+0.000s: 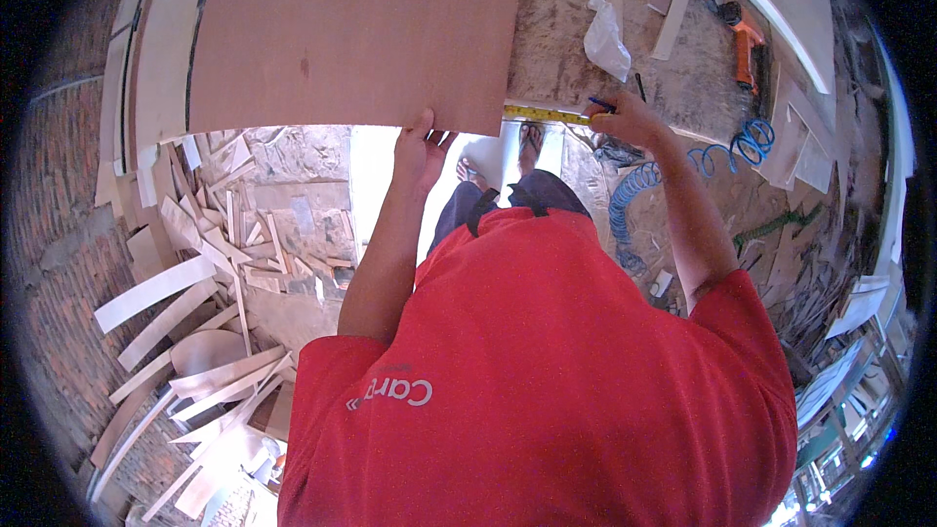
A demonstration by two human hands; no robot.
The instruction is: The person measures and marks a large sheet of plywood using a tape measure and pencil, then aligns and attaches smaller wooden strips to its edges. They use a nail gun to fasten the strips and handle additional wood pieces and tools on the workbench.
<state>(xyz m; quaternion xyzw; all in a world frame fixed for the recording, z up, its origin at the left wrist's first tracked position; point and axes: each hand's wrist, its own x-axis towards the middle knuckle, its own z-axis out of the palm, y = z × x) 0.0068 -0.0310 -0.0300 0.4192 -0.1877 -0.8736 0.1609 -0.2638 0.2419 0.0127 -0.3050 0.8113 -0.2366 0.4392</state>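
Note:
A reddish-brown plywood sheet (356, 34) lies on the worktable, its near edge overhanging toward me. My left hand (420, 158) grips that near edge close to its right corner, fingers bent around it. To the right of the sheet, a yellow tape measure blade (547, 114) runs from the sheet's side to my right hand (630, 121). Closed fingers hold the blade's right end; the tape's case cannot be made out. A dark blue pen (601, 104) sticks out from the same hand.
On the worktable (566, 39) are a crumpled white plastic bag (607, 39) and an orange-and-black power tool (747, 47). A coiled blue air hose (634, 190) hangs at the right. Wood offcuts (210, 332) cover the floor at left, beside a brick wall (63, 224).

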